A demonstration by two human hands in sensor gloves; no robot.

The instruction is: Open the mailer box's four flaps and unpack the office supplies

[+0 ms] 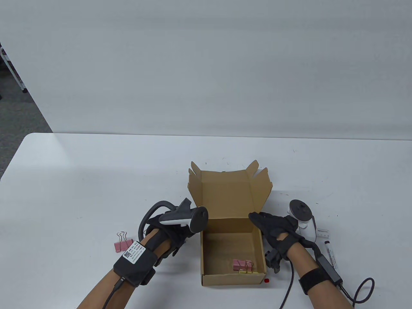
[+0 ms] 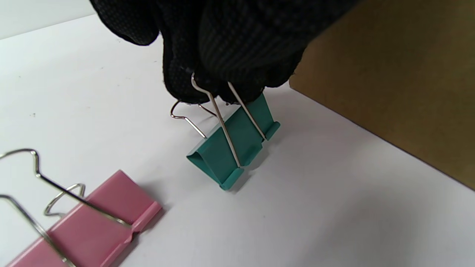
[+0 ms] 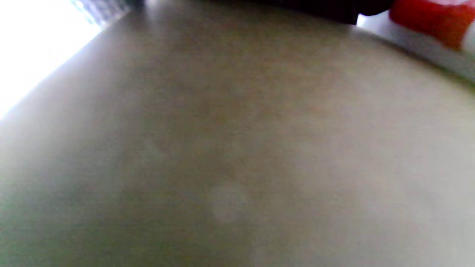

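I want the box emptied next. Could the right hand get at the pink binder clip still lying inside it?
Probably yes. The mailer box is open on top, the pink binder clip lies uncovered near its front wall, and the right hand rests on the right wall with nothing visible in between.

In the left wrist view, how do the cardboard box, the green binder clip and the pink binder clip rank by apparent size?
1. cardboard box, cropped by the frame
2. pink binder clip, also cropped and nearer the camera, so unsure
3. green binder clip, pinched by the left hand
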